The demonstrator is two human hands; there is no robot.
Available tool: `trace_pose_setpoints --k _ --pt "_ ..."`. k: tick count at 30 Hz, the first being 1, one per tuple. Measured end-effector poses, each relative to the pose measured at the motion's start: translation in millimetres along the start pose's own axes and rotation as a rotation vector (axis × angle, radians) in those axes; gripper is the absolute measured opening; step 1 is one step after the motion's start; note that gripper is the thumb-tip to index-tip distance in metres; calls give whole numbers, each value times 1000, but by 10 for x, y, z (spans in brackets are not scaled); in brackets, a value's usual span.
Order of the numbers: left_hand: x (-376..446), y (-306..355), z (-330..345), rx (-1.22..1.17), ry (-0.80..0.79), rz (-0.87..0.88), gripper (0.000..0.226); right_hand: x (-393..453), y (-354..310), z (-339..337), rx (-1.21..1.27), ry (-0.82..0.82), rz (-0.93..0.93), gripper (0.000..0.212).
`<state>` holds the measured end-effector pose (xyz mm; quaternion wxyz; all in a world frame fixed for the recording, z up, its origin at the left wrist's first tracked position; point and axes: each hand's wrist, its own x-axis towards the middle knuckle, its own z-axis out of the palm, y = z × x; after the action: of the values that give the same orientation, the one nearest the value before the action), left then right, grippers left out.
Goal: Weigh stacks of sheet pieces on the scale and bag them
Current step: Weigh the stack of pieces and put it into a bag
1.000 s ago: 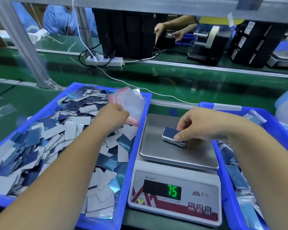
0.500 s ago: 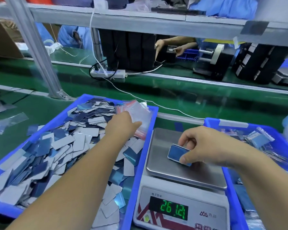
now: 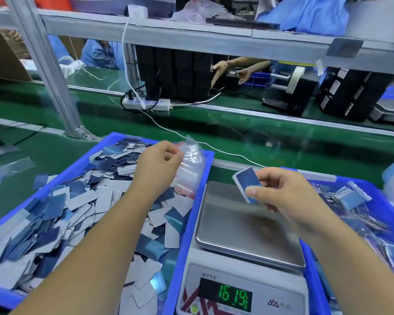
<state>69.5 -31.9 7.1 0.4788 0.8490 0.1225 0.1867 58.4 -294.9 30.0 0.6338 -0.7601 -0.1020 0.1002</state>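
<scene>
A small stack of blue sheet pieces is held tilted in the air above the scale's steel pan, pinched by my right hand. The scale's green display shows digits. My left hand pinches a clear zip bag lifted from a pile of such bags at the back right corner of the left blue bin. That bin holds several loose blue and white sheet pieces.
A right blue bin holds several bagged stacks. Behind runs a green conveyor belt with a white cable and a power strip. A metal post stands at the back left. Other people's hands work across the belt.
My right hand has lifted the stack off the scale pan, up and slightly right. My left hand has closed on a clear bag and raised it. The display reading has changed.
</scene>
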Motion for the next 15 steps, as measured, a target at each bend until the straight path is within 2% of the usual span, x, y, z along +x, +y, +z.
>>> trace_pose_setpoints --k 4,9,12,15 --pt "-287 272 232 -338 -159 90 9 -40 15 72 144 -66 -14 33" --pt "-454 370 417 -477 -250 156 11 -56 21 188 308 -3 -53 29" --pt "-489 402 418 -579 -322 144 17 -57 1 198 422 62 -87 30" --pt "-474 416 373 -668 -424 65 27 -56 -16 173 425 120 -124 33"
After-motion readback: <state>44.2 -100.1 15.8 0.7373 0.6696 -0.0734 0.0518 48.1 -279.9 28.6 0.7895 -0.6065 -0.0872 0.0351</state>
